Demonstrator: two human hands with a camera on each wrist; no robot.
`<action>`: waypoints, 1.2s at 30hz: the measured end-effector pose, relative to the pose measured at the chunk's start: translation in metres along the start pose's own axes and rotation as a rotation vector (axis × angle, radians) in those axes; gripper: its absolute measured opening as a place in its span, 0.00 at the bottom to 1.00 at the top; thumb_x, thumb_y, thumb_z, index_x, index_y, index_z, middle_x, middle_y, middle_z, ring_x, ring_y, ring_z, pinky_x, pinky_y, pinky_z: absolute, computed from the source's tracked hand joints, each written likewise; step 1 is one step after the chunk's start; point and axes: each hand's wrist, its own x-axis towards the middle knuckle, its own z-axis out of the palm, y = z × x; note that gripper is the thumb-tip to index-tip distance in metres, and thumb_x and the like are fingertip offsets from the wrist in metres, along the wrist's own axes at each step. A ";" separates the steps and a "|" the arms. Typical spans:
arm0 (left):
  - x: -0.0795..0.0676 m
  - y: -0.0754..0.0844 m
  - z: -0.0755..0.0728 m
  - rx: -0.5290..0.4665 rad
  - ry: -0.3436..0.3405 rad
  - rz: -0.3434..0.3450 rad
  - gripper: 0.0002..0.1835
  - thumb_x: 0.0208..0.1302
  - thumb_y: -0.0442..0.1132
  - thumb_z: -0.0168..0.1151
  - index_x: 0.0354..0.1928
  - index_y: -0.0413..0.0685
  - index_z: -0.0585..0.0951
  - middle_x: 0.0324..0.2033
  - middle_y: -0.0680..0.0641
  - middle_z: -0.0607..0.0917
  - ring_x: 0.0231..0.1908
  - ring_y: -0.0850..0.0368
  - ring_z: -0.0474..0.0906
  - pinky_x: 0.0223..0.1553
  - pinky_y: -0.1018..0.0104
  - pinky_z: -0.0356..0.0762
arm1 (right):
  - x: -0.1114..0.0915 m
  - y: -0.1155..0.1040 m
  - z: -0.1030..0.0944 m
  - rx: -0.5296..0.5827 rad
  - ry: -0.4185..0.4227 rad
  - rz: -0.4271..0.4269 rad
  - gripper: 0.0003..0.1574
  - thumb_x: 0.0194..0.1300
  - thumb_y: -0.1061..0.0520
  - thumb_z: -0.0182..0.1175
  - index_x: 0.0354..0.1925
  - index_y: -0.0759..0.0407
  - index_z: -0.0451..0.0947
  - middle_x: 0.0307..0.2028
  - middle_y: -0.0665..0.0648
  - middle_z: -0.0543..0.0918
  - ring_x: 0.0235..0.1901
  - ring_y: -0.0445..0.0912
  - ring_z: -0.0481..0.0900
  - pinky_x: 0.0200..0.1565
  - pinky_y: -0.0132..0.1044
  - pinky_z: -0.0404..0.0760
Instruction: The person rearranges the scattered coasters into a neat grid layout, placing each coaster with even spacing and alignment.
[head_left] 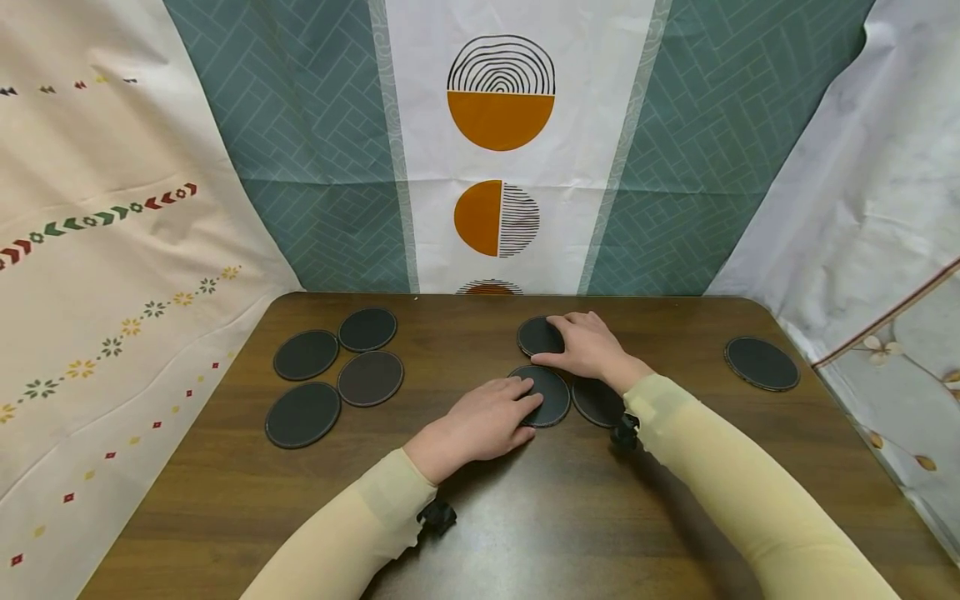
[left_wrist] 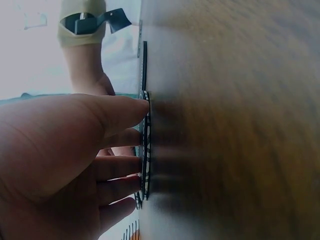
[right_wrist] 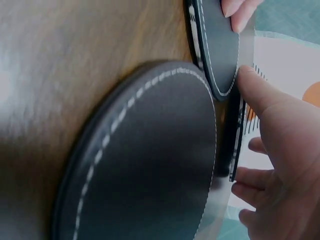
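My left hand (head_left: 483, 421) rests its fingers on a round black coaster (head_left: 551, 406) with a pale stitched rim, near the middle of the table. In the left wrist view, the thumb touches that coaster's edge (left_wrist: 146, 150) and the fingers reach it fairly straight. Just behind, my right hand (head_left: 588, 346) grips another black coaster (head_left: 537, 336) between thumb and fingers; the hand covers its right part. A third, browner coaster (head_left: 596, 402) lies under the right wrist, partly hidden, and looms large in the right wrist view (right_wrist: 155, 155).
Several dark coasters (head_left: 371, 378) are grouped on the left of the brown wooden table (head_left: 525, 508). A single coaster (head_left: 762, 363) lies near the right edge. Patterned cloth (head_left: 315, 167) hangs behind the table, with pale cloth on both sides.
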 end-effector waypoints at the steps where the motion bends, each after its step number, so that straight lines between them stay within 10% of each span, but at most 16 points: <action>1: 0.000 0.000 0.000 0.001 -0.001 0.000 0.32 0.75 0.58 0.54 0.75 0.53 0.69 0.74 0.44 0.65 0.74 0.49 0.59 0.72 0.55 0.56 | 0.001 -0.001 0.001 -0.002 0.001 -0.004 0.59 0.59 0.23 0.62 0.74 0.58 0.66 0.67 0.66 0.71 0.68 0.61 0.65 0.73 0.58 0.46; 36: -0.001 0.001 -0.002 0.023 0.001 0.000 0.31 0.75 0.57 0.55 0.74 0.53 0.69 0.73 0.44 0.66 0.73 0.49 0.60 0.72 0.57 0.57 | 0.006 -0.014 0.003 -0.001 -0.082 -0.099 0.42 0.74 0.35 0.56 0.76 0.53 0.63 0.75 0.65 0.61 0.75 0.60 0.55 0.72 0.62 0.46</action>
